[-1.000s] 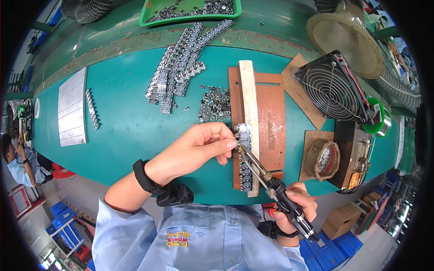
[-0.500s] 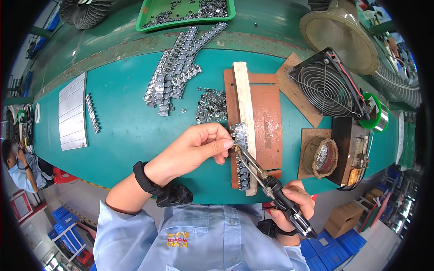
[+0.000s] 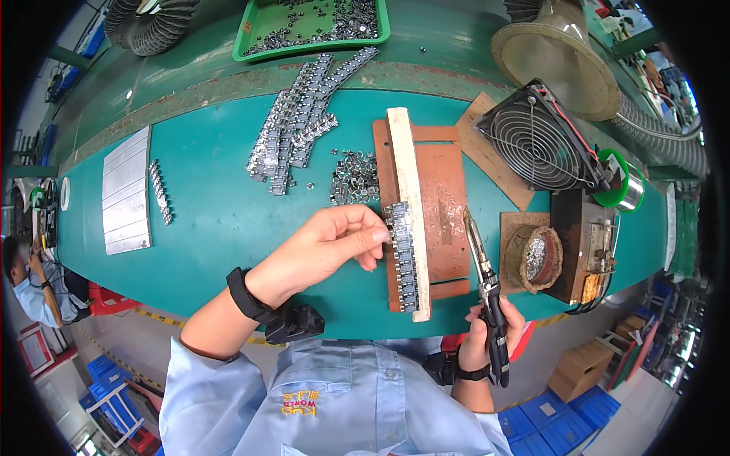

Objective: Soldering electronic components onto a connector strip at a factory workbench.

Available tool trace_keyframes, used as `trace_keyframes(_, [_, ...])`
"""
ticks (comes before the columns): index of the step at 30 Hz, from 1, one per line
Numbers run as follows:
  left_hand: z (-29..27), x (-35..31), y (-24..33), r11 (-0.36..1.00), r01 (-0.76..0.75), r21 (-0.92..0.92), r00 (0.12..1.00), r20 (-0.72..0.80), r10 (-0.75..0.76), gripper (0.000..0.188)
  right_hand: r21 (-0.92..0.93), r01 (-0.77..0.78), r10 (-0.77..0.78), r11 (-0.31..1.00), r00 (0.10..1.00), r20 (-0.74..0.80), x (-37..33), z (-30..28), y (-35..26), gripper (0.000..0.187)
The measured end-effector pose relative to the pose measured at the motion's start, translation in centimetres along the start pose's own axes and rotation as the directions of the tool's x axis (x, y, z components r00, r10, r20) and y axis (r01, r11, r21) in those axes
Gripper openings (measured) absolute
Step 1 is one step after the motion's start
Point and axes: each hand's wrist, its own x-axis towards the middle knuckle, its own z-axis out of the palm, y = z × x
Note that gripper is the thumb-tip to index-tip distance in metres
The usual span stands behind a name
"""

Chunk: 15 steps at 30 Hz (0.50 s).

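Note:
My left hand (image 3: 323,239) is closed in a pinch at the left edge of a narrow strip of small circuit boards (image 3: 404,262); anything between the fingertips is too small to make out. That strip lies along a whitish bar (image 3: 403,148), which rests on a reddish-brown board (image 3: 445,197). In my right hand (image 3: 513,319) is a soldering iron (image 3: 485,277) with a black handle. Its tip points up and away over the reddish-brown board, apart from the strip. Just beyond my left fingers is a heap of small shiny metal parts (image 3: 354,176).
Further back lie stacked board strips (image 3: 285,133) and a green tray (image 3: 247,42) of small parts. To the right stand a fan (image 3: 541,144), a round pot (image 3: 525,262), a dark box (image 3: 570,243) and a solder spool (image 3: 633,188). A silvery plate (image 3: 125,194) lies left.
The soldering iron has lifted off the strip and swung right, now pointing more steeply away from me. My left hand keeps its pinch at the strip's edge.

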Motion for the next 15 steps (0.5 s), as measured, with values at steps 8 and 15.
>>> trace_keyframes(8, [-2.0,-1.7,1.6,0.762,-0.175,0.623,0.826,-0.328,0.457,0.008,-0.013,0.028,-0.028,1.000,0.999,0.033,0.0,-0.1,0.1,0.044])
trace_keyframes(15, [-2.0,-1.6,1.6,0.396,-0.058,0.916,0.808,-0.190,0.558,0.013,-0.031,0.049,-0.047,0.998,0.997,0.062,-0.1,-0.4,0.4,0.045])
